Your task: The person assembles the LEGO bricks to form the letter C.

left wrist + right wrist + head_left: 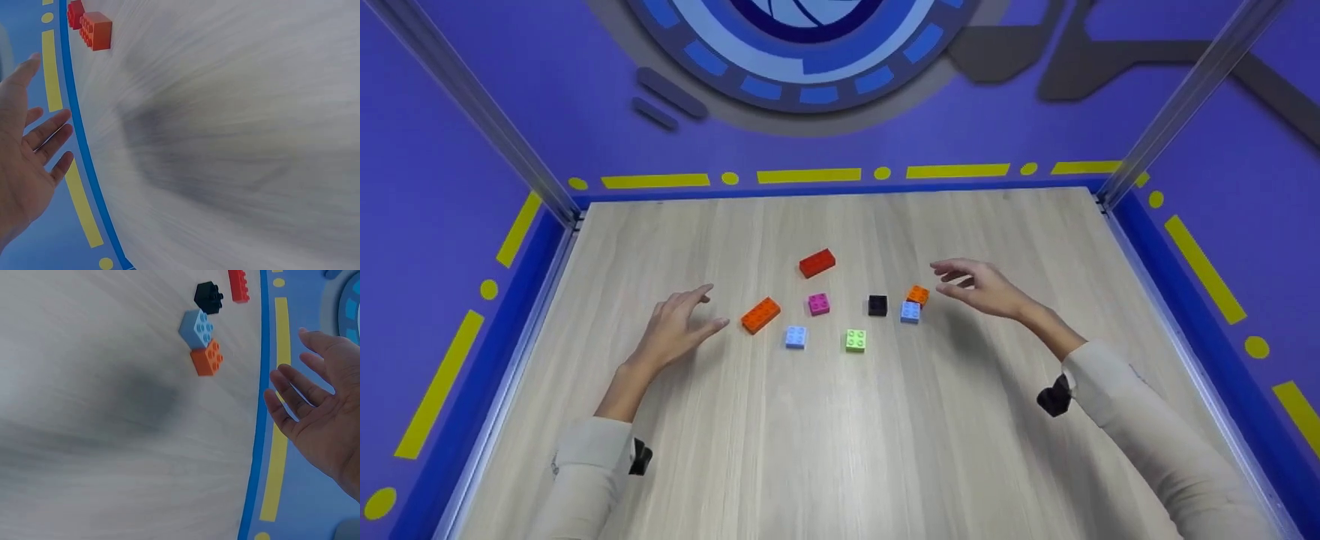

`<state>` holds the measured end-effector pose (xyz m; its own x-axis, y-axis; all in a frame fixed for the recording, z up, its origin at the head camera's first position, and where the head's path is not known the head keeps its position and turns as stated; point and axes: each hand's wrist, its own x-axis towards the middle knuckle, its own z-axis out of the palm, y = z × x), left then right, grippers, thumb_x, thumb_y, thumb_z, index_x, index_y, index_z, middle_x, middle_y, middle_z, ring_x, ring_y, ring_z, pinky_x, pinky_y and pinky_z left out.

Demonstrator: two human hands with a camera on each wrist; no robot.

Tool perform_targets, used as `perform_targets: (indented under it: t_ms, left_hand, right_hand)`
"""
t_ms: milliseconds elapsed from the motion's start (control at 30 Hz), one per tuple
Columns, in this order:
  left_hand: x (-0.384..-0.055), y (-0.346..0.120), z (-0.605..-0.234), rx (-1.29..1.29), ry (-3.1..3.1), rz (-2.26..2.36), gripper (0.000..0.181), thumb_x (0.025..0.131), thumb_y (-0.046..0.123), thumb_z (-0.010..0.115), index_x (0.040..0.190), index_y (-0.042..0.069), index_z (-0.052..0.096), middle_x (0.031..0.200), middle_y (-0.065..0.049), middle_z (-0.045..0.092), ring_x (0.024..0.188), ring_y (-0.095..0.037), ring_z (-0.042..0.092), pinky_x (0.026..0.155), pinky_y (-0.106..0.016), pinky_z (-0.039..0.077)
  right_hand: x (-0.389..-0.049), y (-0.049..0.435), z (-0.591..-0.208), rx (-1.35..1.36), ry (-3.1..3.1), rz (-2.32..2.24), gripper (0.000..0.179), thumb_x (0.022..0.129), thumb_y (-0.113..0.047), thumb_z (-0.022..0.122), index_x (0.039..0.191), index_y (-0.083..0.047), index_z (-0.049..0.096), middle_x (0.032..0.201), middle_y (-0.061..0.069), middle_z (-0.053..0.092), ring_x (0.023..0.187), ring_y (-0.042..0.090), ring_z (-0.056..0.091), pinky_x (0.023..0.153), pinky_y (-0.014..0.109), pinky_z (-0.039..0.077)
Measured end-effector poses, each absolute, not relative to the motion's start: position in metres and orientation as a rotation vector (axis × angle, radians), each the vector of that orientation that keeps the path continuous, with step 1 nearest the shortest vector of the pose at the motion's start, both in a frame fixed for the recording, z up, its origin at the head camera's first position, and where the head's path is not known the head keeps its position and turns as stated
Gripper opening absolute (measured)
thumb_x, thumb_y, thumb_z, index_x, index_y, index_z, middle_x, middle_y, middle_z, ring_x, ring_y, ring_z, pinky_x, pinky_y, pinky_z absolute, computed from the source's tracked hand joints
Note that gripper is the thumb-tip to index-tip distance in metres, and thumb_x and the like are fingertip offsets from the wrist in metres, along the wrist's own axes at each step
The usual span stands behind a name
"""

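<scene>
My left hand (673,330) hovers over the table with thumb and fingers spread, holding nothing; the long orange brick (760,316) lies just right of it. My right hand (984,289), also without anything in it, hangs beside a small orange brick (918,295) and a light blue brick (910,313) that sit against each other. Between the hands lie a red brick (817,263) at the back, a magenta brick (819,304), a black brick (877,305), a second light blue brick (796,337) and a lime green brick (855,340).
The bricks lie on a pale wood-grain table (825,450). Blue-purple printed panels with yellow dashes (808,175) wall in its back and sides. Metal posts (1192,90) rise at the back corners. Both sleeves carry a small black device (1054,397) near the wrist.
</scene>
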<state>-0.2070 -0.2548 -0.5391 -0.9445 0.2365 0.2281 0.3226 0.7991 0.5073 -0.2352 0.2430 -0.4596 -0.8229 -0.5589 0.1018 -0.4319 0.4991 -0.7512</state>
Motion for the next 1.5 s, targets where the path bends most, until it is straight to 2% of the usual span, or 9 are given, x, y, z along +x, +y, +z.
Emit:
perform_targets:
  t_ms: [333,500,700,833,967,1233,1333,1500]
  left_hand:
    - [-0.210,-0.245,-0.550,-0.462,-2.858,-0.895,0.062,0.077,0.040,0.065,0.128,0.012,0.045,0.111,-0.010,0.058,0.104,-0.025,0.051,0.088,-0.047,0.033]
    - [-0.214,-0.237,-0.557,-0.507,-2.844,-0.944,0.061,0.076,0.040,0.065,0.127,0.010,0.047,0.109,-0.012,0.059,0.100,-0.027,0.055,0.087,-0.046,0.038]
    - [-0.214,-0.228,-0.567,-0.517,-2.836,-1.014,0.059,0.076,0.037,0.066,0.124,0.008,0.049,0.109,-0.012,0.060,0.098,-0.026,0.056,0.086,-0.044,0.041]
    - [-0.213,-0.223,-0.573,-0.497,-2.841,-1.051,0.056,0.076,0.035,0.067,0.122,0.007,0.051,0.106,-0.011,0.060,0.088,-0.024,0.056,0.077,-0.039,0.044]
    - [-0.214,-0.218,-0.578,-0.433,-2.864,-1.023,0.053,0.076,0.034,0.067,0.120,0.008,0.053,0.104,-0.009,0.060,0.080,-0.022,0.053,0.068,-0.033,0.042]
    - [-0.215,-0.211,-0.585,-0.270,-2.857,-0.996,0.042,0.074,0.032,0.070,0.107,0.009,0.062,0.101,-0.006,0.060,0.082,-0.019,0.055,0.067,-0.033,0.042]
    - [-0.214,-0.208,-0.587,-0.261,-2.835,-1.024,0.038,0.074,0.030,0.070,0.105,0.010,0.063,0.098,-0.006,0.060,0.080,-0.019,0.055,0.065,-0.031,0.041]
    - [-0.213,-0.205,-0.589,-0.257,-2.806,-1.097,0.034,0.074,0.027,0.071,0.103,0.011,0.064,0.094,-0.005,0.061,0.070,-0.019,0.051,0.058,-0.027,0.038]
  right_hand:
    - [-0.245,0.201,-0.475,-0.869,2.470,-1.316,0.036,0.086,-0.007,0.055,0.121,0.000,0.050,0.116,0.020,0.055,0.103,0.038,0.053,0.082,0.047,0.044]
    - [-0.254,0.180,-0.491,-0.877,2.417,-1.363,0.035,0.086,-0.007,0.055,0.120,0.000,0.051,0.115,0.020,0.055,0.102,0.035,0.055,0.082,0.045,0.045]
    - [-0.273,0.151,-0.529,-0.851,2.408,-1.349,0.033,0.087,-0.016,0.056,0.119,-0.010,0.053,0.115,0.013,0.057,0.102,0.026,0.056,0.084,0.040,0.045]
    - [-0.277,0.127,-0.534,-0.874,2.397,-1.311,0.033,0.087,-0.016,0.054,0.120,-0.010,0.053,0.118,0.014,0.055,0.104,0.024,0.054,0.085,0.040,0.045]
    - [-0.280,0.102,-0.535,-0.941,2.419,-1.275,0.032,0.087,-0.013,0.054,0.119,-0.010,0.054,0.116,0.009,0.057,0.103,0.023,0.054,0.086,0.038,0.045]
    - [-0.284,0.049,-0.547,-1.020,2.451,-1.209,0.031,0.086,-0.008,0.053,0.117,-0.004,0.055,0.116,0.015,0.057,0.108,0.026,0.052,0.087,0.040,0.045]
    - [-0.284,0.029,-0.552,-1.032,2.493,-1.131,0.032,0.085,-0.009,0.055,0.117,-0.003,0.055,0.116,0.012,0.058,0.108,0.023,0.052,0.090,0.036,0.043]
    - [-0.281,0.011,-0.559,-1.038,2.653,-0.855,0.036,0.084,-0.018,0.059,0.119,-0.011,0.055,0.117,0.002,0.057,0.110,0.018,0.048,0.098,0.037,0.032]
